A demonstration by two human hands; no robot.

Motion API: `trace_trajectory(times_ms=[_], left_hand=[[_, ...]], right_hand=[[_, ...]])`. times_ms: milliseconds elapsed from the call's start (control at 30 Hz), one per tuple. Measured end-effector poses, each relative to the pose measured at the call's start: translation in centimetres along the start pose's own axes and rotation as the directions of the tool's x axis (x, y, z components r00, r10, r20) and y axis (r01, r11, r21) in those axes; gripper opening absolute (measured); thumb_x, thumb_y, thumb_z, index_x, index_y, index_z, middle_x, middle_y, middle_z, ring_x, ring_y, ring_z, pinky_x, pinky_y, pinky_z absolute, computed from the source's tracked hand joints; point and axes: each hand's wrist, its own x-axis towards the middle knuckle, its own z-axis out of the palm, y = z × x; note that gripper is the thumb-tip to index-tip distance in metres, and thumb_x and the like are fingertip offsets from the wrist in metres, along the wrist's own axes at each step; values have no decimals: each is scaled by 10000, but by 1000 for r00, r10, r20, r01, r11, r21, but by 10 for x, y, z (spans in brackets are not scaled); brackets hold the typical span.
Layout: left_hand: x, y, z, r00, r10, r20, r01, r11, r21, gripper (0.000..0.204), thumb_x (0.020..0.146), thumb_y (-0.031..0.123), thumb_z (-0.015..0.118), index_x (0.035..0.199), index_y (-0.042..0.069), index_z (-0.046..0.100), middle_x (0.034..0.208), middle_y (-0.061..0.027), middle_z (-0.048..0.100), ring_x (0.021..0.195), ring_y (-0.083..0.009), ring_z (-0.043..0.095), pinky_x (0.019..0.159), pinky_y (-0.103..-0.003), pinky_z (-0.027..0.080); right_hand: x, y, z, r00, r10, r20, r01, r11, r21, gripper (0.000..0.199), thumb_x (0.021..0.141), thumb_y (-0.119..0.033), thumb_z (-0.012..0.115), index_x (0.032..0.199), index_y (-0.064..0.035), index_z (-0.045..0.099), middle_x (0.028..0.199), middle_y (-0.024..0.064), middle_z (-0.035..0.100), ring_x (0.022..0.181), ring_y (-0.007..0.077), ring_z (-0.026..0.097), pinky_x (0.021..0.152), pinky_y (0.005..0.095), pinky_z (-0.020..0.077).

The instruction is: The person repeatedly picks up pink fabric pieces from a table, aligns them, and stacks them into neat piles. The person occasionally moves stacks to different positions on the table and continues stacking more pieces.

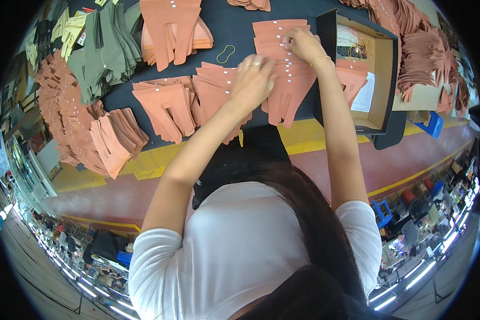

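A fanned row of orange cut leather pieces (288, 80) with small white stickers lies on the dark table (229, 21). My left hand (253, 77) rests on the near end of this row, fingers curled down onto the pieces; a ring shows on one finger. At the far end, my right hand (301, 42), with a bead bracelet at the wrist, pinches the top edge of the upper piece beside the stickers. Another fanned orange pile (168, 106) sits to the left of my left hand.
An open black box (381, 69) with orange pieces and a paper sheet stands right of my right hand. A yellow-green rubber band (225, 53) lies mid-table. Olive-green pieces (106, 48) and more orange stacks (64, 106) fill the left; more orange pieces (426, 53) crowd the right. The near table edge is yellow (304, 140).
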Motion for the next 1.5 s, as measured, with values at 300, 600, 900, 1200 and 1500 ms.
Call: trace_trajectory(times_ms=[300, 600, 900, 1200, 1500], left_hand=[[46, -13, 52, 998, -53, 29, 52, 997, 53, 216, 838, 123, 577, 1034, 67, 648, 1048, -111, 620, 1059, -283, 559, 864, -412, 391], [-5, -39, -22, 935, -350, -60, 312, 889, -335, 330, 800, 92, 619, 1128, 73, 649, 1133, -122, 566, 1076, -291, 499, 903, -422, 391], [-157, -142, -134, 534, -755, -381, 782, 612, -118, 740, 836, 354, 736, 1396, -31, 443, 1203, -209, 476, 1038, -317, 526, 913, -402, 437], [-172, -151, -110, 488, -817, -306, 754, 572, -323, 644, 815, 216, 768, 1319, -83, 501, 1101, -130, 530, 819, -158, 525, 759, -310, 476], [-175, -158, -112, 423, -853, -306, 661, 521, -540, 504, 770, 89, 794, 1196, -50, 564, 963, -63, 570, 793, -116, 522, 706, -242, 467]], right_hand=[[-31, -22, -20, 956, 52, -289, -36, 998, 61, 115, 910, -196, 604, 996, -124, 630, 896, 157, 691, 876, 385, 656, 736, 482, 505], [-119, -100, -120, 842, -42, -538, 171, 966, 192, 68, 906, -91, 629, 965, -67, 653, 827, 81, 679, 734, 218, 653, 669, 313, 497], [-120, -150, 13, 974, -228, 4, 165, 719, 675, 122, 919, -127, 605, 1005, -42, 628, 912, 114, 697, 838, 289, 682, 768, 345, 520], [-115, -115, 69, 978, -92, -185, 147, 940, 307, 199, 850, -131, 664, 1048, -107, 656, 1045, 71, 599, 1058, 294, 553, 920, 435, 425], [-100, -21, 35, 928, 92, -360, -47, 990, 131, 151, 860, -80, 637, 1003, -74, 683, 963, 128, 627, 944, 334, 591, 843, 407, 483]])
